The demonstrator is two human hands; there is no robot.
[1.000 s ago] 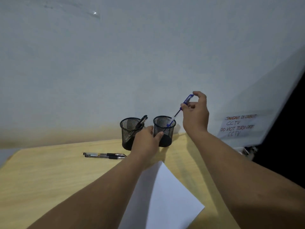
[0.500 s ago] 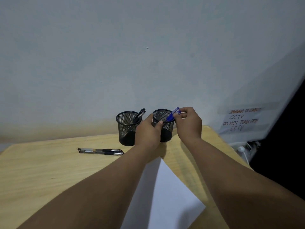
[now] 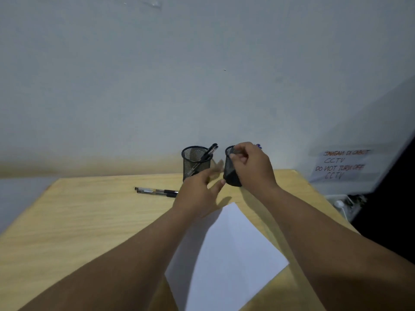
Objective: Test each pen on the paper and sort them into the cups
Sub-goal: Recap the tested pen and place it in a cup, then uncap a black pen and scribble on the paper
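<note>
Two black mesh cups stand at the back of the wooden table [image 3: 89, 221]. The left cup [image 3: 193, 161] holds black pens [image 3: 211, 150]. My right hand [image 3: 252, 168] covers the right cup [image 3: 231, 176], its thumb and curled fingers pinching the rim. The blue pen [image 3: 258, 146] shows only as a small tip behind that hand. My left hand [image 3: 197, 191] hovers just left of the right cup, fingers spread, blurred and holding nothing. Two more pens [image 3: 156, 191] lie side by side on the table to the left. The white paper [image 3: 226, 254] lies between my forearms.
A grey wall rises directly behind the cups. A handwritten CCTV notice [image 3: 339, 164] hangs at the right. Beyond the table's right edge there is a dark gap with cables [image 3: 343, 203].
The blue pen went down into the right cup and my right hand followed to its rim. My left hand let go of that cup and drew back to the left.
</note>
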